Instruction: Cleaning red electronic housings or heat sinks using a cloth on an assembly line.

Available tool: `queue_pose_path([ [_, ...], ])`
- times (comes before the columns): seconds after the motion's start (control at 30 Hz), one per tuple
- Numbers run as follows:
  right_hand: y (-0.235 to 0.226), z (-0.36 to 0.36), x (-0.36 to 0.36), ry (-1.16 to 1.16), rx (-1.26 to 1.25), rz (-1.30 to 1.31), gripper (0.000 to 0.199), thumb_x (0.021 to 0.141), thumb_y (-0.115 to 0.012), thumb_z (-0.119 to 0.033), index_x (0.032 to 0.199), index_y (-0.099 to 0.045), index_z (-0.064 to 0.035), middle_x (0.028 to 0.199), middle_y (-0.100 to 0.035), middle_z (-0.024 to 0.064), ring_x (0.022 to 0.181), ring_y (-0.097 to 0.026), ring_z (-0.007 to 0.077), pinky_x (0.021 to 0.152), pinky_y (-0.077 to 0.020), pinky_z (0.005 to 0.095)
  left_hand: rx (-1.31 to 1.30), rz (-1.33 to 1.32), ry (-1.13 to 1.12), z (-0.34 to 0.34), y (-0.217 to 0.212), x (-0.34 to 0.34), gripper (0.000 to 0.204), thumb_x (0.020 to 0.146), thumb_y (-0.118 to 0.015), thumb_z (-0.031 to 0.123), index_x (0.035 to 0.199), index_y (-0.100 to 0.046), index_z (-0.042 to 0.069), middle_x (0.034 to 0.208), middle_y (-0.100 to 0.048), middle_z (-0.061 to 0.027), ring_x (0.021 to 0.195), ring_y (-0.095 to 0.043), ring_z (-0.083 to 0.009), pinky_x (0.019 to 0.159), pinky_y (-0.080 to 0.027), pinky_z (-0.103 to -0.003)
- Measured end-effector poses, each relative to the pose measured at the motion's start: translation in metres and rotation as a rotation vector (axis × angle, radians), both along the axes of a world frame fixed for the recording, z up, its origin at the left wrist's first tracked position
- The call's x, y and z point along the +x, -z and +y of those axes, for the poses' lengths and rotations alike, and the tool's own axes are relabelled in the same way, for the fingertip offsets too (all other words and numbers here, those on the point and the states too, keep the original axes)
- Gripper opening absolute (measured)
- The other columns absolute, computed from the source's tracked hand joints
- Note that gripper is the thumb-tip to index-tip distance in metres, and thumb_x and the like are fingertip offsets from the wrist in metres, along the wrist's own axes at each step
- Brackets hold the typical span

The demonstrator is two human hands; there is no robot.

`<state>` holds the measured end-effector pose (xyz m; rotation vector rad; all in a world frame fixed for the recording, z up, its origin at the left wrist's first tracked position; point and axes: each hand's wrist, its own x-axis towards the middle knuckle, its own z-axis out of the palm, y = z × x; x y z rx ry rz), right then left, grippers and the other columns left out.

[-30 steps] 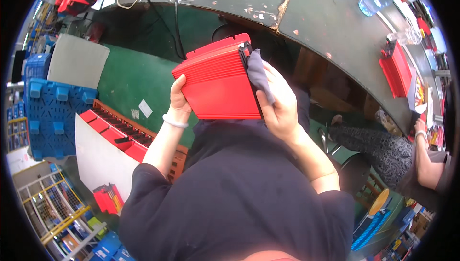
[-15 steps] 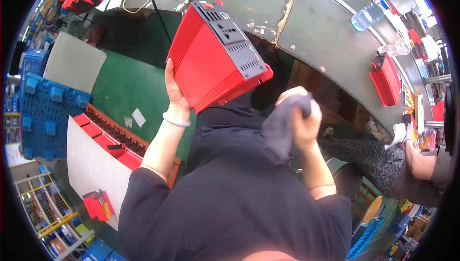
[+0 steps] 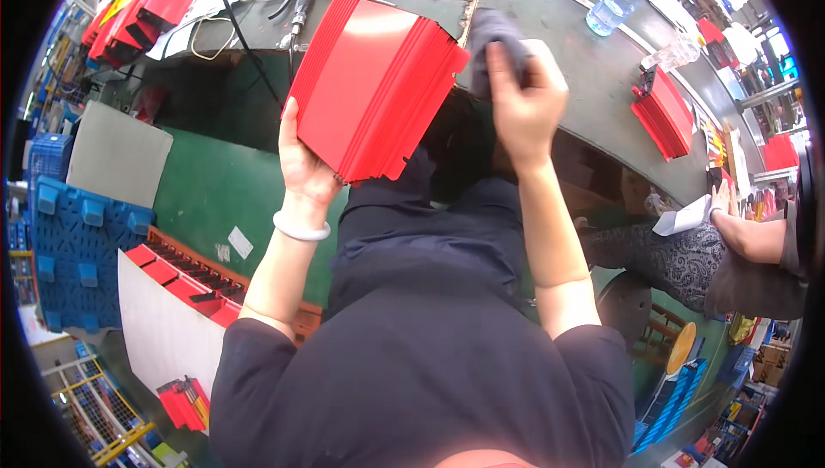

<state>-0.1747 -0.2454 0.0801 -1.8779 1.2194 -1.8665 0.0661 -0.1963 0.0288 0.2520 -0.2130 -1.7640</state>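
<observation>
A red ribbed metal box [image 3: 365, 81], a power inverter by its socket panel half a second earlier, is held up over my lap. My left hand [image 3: 308, 167] grips its near left end, thumb along the side and the other fingers underneath. The broad red face is toward me, and the socket panel is out of sight. To the right of the box, above the bench edge, my right hand [image 3: 528, 103] is closed on a dark grey cloth [image 3: 494, 48]. The cloth is apart from the box and somewhat blurred.
The dark bench [image 3: 593, 111] curves across the far side. On it are pliers [image 3: 301, 8], a plastic bottle [image 3: 612, 8] and another red box [image 3: 663, 114]. Left stand a crate of red boxes [image 3: 185, 283] and a blue pallet [image 3: 82, 253]. A co-worker's arm [image 3: 748, 232] shows at right.
My left hand has turned the inverter so its socket panel no longer shows and its red face does. My right hand has moved up and away with the cloth, toward the bench.
</observation>
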Motion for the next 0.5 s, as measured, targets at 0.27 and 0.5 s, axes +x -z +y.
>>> queue_pose_path([
  [0.27, 0.011, 0.013, 0.008, -0.033, -0.071, 0.578, 0.018, 0.071, -0.055, 0.004, 0.089, -0.057, 0.0012, 0.080, -0.050, 0.0131, 0.075, -0.055, 0.0320, 0.066, -0.0462, 0.0398, 0.066, -0.136, -0.149, -0.003, -0.013, -0.002, 0.048, 0.092, -0.052, 0.036, 0.128, -0.049, 0.004, 0.125, -0.056, -0.0112, 0.115, -0.053, -0.0281, 0.099, -0.044, -0.046],
  [0.5, 0.036, 0.036, 0.014, -0.036, -0.041, 0.644, 0.023, 0.063, -0.051, 0.008, 0.085, -0.057, 0.0036, 0.080, -0.049, 0.0149, 0.076, -0.053, 0.0328, 0.070, -0.0456, 0.0399, 0.163, -0.205, -0.184, -0.006, -0.003, 0.000, 0.045, 0.093, -0.053, 0.035, 0.124, -0.052, 0.003, 0.123, -0.058, -0.0119, 0.112, -0.056, -0.0290, 0.098, -0.044, -0.047],
])
